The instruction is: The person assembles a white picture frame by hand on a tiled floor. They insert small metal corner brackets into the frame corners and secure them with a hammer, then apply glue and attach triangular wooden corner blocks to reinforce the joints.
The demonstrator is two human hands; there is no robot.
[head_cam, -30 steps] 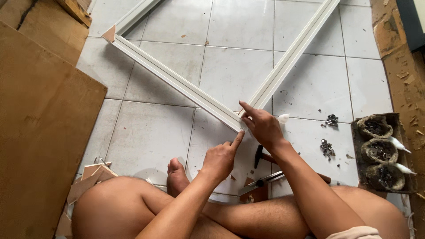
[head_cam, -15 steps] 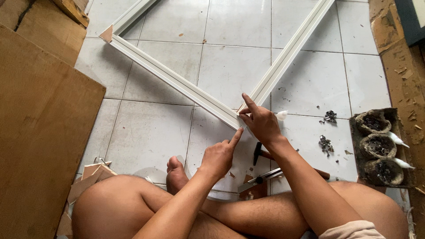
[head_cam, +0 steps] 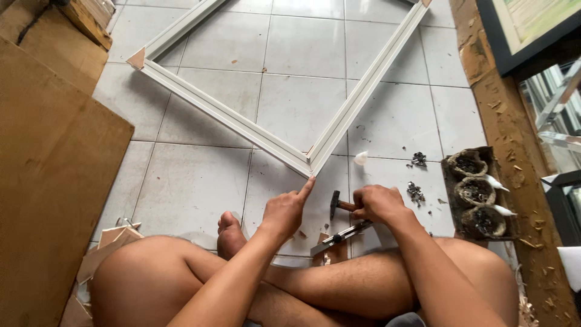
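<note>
Head view: the person sits cross-legged on a white tiled floor (head_cam: 193, 181), and a white picture frame (head_cam: 315, 158) lies flat on the tiles ahead of the knees, its near corner pointing back toward the person. Take that corner as the landmark.

The left hand (head_cam: 284, 212) is just below the corner, index finger stretched out so its tip touches the frame's point, the other fingers curled in; it grasps nothing.

The right hand (head_cam: 378, 203) is below and to the right of the corner, closed in a fist around the wooden handle of a small hammer (head_cam: 336, 204), whose dark head sits between the two hands, resting on or just above the tile.

Further below the corner, near the shins, a utility knife (head_cam: 339, 236) lies on the floor, partly under the right wrist.

To the right of the corner are a small white scrap (head_cam: 361, 158) and two little heaps of metal bits (head_cam: 416, 175). Further right stands a dark tray (head_cam: 451, 194) with three round cups of small hardware, against a rough wooden beam (head_cam: 502, 121).

Far left of the corner, a large brown board (head_cam: 48, 200) leans over the tiles, with bits of torn cardboard (head_cam: 106, 248) at its foot beside the person's knee
</note>
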